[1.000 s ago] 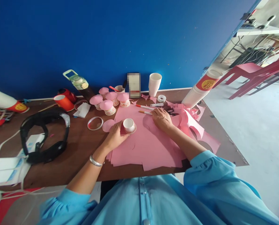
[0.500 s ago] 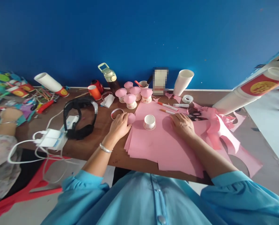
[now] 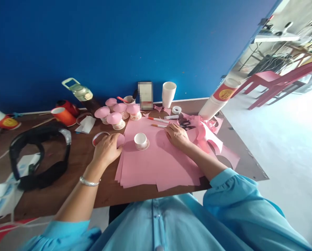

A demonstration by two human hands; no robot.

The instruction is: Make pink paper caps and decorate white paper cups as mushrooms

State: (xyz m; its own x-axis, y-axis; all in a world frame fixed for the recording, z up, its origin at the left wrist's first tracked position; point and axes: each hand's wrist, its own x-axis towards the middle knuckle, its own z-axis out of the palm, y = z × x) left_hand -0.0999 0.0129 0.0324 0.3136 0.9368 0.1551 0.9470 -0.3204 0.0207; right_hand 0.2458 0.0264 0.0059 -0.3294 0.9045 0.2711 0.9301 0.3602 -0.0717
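Observation:
My left hand (image 3: 106,148) rests on the brown table, thumb apart from the fingers. Its fingers lie against a small pink paper piece with a rounded edge (image 3: 120,140) and a tape roll (image 3: 95,140), both partly hidden. Palm down, my right hand (image 3: 177,135) lies with fingers stretched on a stack of pink paper (image 3: 145,170), close to black scissors (image 3: 185,124). Between the hands a small white paper cup (image 3: 140,141) with a patterned rim at its base stands on the stack. Two markers (image 3: 158,120) lie behind the right fingers.
Small cups with pink cone tops (image 3: 115,118) cluster at the back left. Behind stand a bottle (image 3: 83,94), a blurred upright panel (image 3: 145,96) and stacked white cups (image 3: 169,94). Pink scraps (image 3: 210,139) lie at right; a black headband-like strap (image 3: 41,157) is at left.
The view has swung to the right, so things sit further left and a red chair shows at right. Both hands stay in the same places on the table and paper.

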